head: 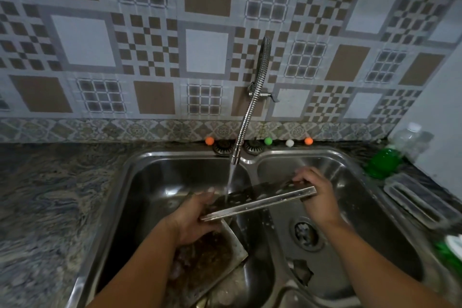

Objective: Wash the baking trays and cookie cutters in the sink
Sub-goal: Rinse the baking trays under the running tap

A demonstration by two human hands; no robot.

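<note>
— Where's the baking tray (pixel 260 199) right now?

— Held over the double sink (pixel 350 165), tilted, straddling the divider between the two basins. Water (pixel 230 180) from the bendy tap (pixel 252 105) lands on its left part.

— And the hands?

— The left hand (pixel 197 215) has its grip curled round the tray's lower left corner, fingers over the top edge. The right hand (pixel 315 192) grips the upper right end, fingers wrapped over the far rim, thumb side toward the near edge.

— Anything else in the basins?

— A second tray (pixel 212 257), crusted brown, leans in the left basin under the left forearm. The right basin shows its drain (pixel 306 232) and a dark scrap (pixel 302 271) near the front wall.

— On the bench (pixel 50 207)?

— A green bottle (pixel 383 161) and a clear bottle (pixel 410 139) stand at the right, with a gray dish (pixel 420 202) just in front of them. Four small balls (pixel 209 141), orange, green and white, sit along the back edge by two strainers (pixel 223 147).
</note>
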